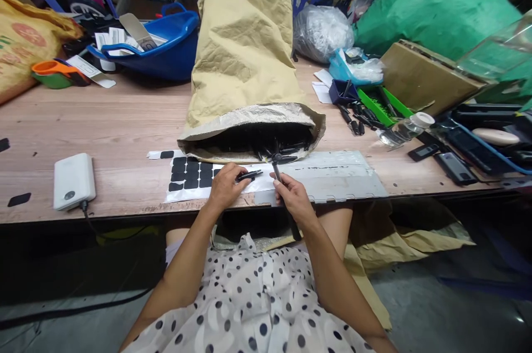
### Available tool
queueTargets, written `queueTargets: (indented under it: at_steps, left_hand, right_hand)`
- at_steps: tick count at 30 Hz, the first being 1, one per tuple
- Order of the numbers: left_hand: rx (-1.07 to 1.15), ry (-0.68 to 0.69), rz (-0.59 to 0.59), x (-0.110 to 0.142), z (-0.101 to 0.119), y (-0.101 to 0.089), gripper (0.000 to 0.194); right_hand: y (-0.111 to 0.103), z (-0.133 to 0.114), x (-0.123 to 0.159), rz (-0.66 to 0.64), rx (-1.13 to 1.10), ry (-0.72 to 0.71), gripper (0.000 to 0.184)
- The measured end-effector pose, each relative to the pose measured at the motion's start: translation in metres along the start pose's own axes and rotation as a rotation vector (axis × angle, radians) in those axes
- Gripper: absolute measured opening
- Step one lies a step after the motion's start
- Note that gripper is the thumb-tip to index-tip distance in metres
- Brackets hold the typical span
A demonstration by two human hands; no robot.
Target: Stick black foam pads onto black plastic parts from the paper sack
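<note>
Even, moderately bright light falls on my bench (137, 103), with a pale sheen on the plastic bottle (401, 130). The background and the space below sink into dimness. Toward the edges, my view looks stretched, smeared and soft.

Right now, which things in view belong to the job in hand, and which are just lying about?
Seemingly in use:
- small black pieces, left hand
- long dark tool, right hand
- open paper sack with dark parts inside
- sheet of black patches

Apparently just lying about:
- white device with cable
- blue basin
- clear bottle
- green tray
</note>
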State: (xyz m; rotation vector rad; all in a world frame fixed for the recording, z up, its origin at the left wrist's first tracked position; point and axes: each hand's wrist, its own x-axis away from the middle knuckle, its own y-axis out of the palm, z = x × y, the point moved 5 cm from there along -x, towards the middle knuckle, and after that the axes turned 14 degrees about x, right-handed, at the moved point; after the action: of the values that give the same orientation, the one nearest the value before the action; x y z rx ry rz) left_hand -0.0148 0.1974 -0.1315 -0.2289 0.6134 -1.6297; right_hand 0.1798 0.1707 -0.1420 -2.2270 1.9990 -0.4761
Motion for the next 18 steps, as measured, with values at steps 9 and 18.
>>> queueTargets:
  at_steps: [9, 18]
  left_hand:
    - [0.099, -0.061, -0.038, -0.006, -0.009, 0.000, 0.014]
    - [0.142, -0.071, -0.045, -0.007, -0.009, 0.001, 0.012]
  right_hand:
    - [0.013, -0.019, 0.022, 0.225, 0.433, -0.390, 0.040]
    - [0.024, -0.037, 0.030, 0.268, 0.714, -0.520, 0.044]
